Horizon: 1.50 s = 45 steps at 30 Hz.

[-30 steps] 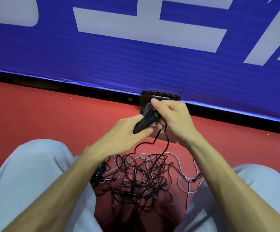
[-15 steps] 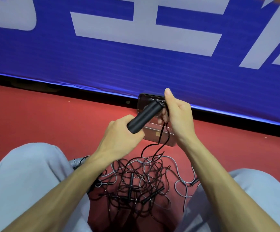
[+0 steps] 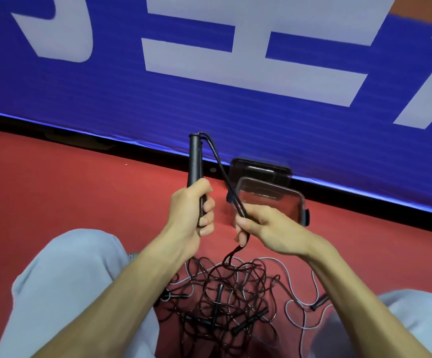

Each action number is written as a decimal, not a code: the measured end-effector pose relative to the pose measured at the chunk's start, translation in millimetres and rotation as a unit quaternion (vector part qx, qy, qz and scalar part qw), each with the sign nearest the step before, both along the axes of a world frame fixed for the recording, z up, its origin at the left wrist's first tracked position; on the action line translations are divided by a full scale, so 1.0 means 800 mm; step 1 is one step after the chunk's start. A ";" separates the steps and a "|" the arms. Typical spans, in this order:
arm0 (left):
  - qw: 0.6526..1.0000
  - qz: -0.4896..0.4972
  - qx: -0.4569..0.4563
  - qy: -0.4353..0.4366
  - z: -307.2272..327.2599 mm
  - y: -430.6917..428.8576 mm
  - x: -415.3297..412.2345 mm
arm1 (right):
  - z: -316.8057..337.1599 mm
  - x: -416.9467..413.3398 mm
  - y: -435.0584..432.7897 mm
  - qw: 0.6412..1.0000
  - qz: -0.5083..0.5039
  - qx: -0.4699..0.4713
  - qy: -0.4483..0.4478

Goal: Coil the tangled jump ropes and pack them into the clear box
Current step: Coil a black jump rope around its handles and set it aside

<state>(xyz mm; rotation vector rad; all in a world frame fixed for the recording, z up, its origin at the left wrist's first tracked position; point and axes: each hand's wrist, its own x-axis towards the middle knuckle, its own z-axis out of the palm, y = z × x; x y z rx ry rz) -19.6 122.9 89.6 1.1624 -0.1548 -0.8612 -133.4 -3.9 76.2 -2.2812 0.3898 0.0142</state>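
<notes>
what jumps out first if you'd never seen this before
The left hand grips a black handle upright at centre, while the right hand pinches its cord. Below them, a tangle of ropes sprawls on the red floor, with the clear box just behind the right hand.

handle (image 3: 194, 161) base hidden in left hand (image 3: 191, 215) | rope (image 3: 222, 171) hidden through right hand (image 3: 269, 228) | clear box (image 3: 271, 195) blurred, lower-left corner behind it | tangle (image 3: 225, 293) left part behind forearm (image 3: 132, 293)

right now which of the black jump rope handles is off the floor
The handle gripped upright in the left hand; the other black handles all lie on the red floor.
</notes>
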 end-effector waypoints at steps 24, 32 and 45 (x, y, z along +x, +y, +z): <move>0.958 -0.011 0.115 -0.261 -0.002 0.008 0.027 | 0.006 -0.027 -0.040 0.982 0.051 -0.084 0.160; 0.755 -0.209 0.350 -0.514 -0.009 0.001 0.001 | 0.047 -0.038 -0.033 0.988 -0.040 -0.032 -0.143; 0.709 -0.328 0.188 -0.595 -0.005 0.016 -0.025 | 0.042 -0.036 -0.030 0.967 -0.122 0.149 -0.166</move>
